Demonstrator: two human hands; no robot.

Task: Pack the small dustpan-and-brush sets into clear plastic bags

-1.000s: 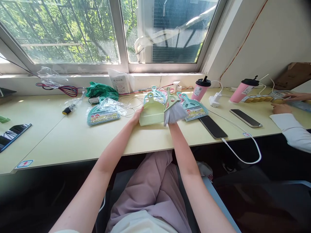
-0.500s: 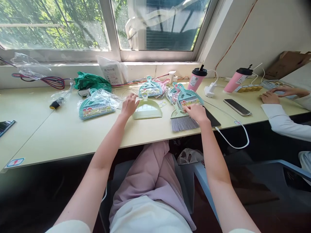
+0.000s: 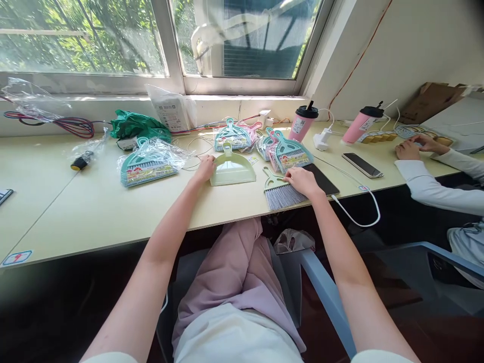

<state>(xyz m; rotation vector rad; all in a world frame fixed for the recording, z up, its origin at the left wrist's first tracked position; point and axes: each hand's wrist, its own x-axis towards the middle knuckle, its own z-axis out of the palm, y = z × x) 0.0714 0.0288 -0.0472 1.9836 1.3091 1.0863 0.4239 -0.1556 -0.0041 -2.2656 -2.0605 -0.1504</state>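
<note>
Dustpan point(image 3: 233, 172) and brush point(image 3: 280, 195) lie apart on counter point(image 3: 94, 212); reads as positioning. Left hand point(image 3: 206, 168) at dustpan's side, right hand point(image 3: 302, 181) on brush; can't tell if either grip's closed. Lifting needs firm hold.

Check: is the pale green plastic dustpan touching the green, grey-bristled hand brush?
No, the dustpan and the brush lie apart, with bare, pale yellow tabletop between them.

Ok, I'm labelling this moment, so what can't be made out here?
Head view:
Brush's right end: behind the right hand.
Part of the black phone: also behind that hand.
Flat object, far left: cut off by picture edge.
Print on the left packaged set: too small.
</note>
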